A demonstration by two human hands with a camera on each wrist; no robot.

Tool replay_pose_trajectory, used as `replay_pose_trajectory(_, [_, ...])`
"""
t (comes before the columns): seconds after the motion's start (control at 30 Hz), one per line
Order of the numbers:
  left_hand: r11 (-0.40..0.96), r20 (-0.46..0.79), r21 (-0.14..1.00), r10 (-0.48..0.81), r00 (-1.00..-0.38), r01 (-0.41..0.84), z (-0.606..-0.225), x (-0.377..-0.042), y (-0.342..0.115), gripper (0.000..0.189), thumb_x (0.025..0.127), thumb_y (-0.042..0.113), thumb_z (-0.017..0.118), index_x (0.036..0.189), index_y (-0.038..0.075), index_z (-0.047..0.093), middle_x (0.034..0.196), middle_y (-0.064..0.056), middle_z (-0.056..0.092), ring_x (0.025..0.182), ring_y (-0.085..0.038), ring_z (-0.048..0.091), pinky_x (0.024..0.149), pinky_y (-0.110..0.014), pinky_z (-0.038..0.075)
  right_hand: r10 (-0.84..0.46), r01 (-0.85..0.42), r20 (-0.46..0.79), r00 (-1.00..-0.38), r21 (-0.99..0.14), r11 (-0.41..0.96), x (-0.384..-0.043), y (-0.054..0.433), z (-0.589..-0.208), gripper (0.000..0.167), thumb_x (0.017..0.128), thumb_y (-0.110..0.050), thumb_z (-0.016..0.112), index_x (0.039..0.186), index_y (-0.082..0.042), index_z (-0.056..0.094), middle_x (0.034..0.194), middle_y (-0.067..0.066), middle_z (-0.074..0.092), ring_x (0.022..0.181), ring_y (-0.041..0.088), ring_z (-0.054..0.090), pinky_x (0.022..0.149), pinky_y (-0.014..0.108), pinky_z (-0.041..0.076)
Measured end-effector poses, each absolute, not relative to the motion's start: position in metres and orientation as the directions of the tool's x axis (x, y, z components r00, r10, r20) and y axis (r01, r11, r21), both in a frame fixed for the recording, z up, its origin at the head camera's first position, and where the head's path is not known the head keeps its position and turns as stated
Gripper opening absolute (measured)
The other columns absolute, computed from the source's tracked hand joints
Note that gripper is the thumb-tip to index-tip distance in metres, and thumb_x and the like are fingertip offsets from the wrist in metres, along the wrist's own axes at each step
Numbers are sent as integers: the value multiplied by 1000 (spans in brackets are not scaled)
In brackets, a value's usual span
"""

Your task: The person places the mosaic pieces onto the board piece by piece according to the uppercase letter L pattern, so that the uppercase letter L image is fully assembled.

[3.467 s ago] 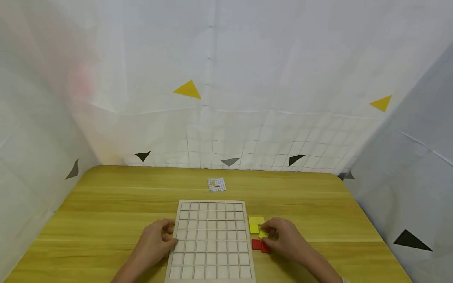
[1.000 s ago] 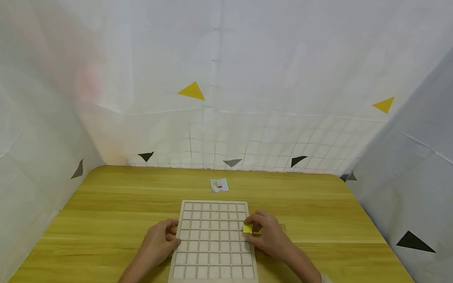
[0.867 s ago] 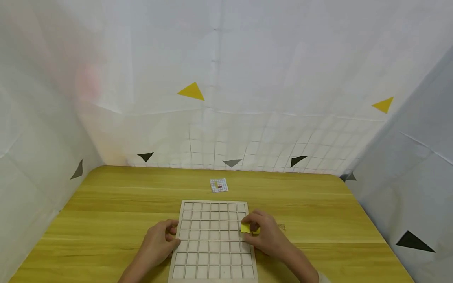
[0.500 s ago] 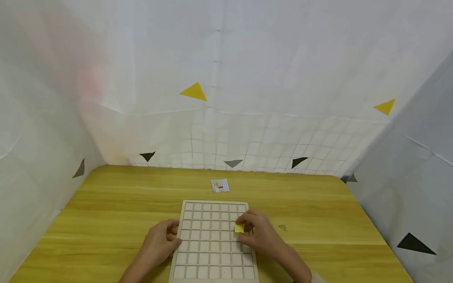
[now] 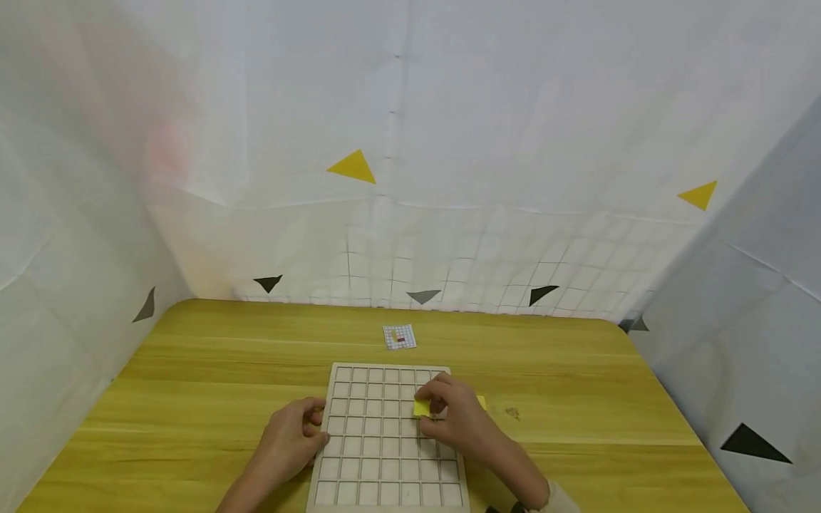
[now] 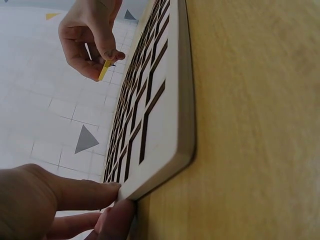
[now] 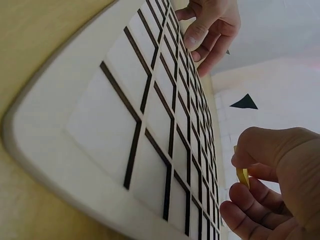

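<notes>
A pale wooden grid board with shallow square cells lies on the table, its cells bare where visible. My left hand holds its left edge, thumb on the rim; the left wrist view shows the fingertips pinching that edge. Over the right half of the board, my right hand pinches a thin, flat yellow tile. In the right wrist view this tile is seen nearly edge-on, raised off the board. Part of another yellow tile shows on the table, beyond the right hand, which hides the rest.
Behind the board lies a small card printed with a grid and a few coloured squares. A wood-grain table carries everything. White sheeting with yellow and dark triangles encloses the back and sides. Right of the board, the table has a small mark.
My right hand has picked up a yellow tile from right of the board and carried it left over the cells. Red tiles seen earlier are now hidden. The left hand keeps its place.
</notes>
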State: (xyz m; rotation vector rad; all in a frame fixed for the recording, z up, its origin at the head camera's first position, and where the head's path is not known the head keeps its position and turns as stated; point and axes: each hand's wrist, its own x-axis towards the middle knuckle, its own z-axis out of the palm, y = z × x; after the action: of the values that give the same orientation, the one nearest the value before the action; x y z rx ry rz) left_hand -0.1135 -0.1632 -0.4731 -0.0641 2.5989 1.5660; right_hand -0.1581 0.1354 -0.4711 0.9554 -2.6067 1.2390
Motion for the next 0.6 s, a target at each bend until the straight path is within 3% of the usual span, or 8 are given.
replay_pose_trajectory(0.6, [469, -110, 878, 11, -994, -92, -474, -114, -163, 52, 77, -10, 77, 127, -8, 61, 96, -8, 60, 75, -16, 63, 47, -30, 53, -526, -585, 332, -783, -680, 442, -169, 114, -472, 27, 77, 2, 76, 102, -5, 70, 94, 2, 60, 75, 22, 62, 65, 30, 57])
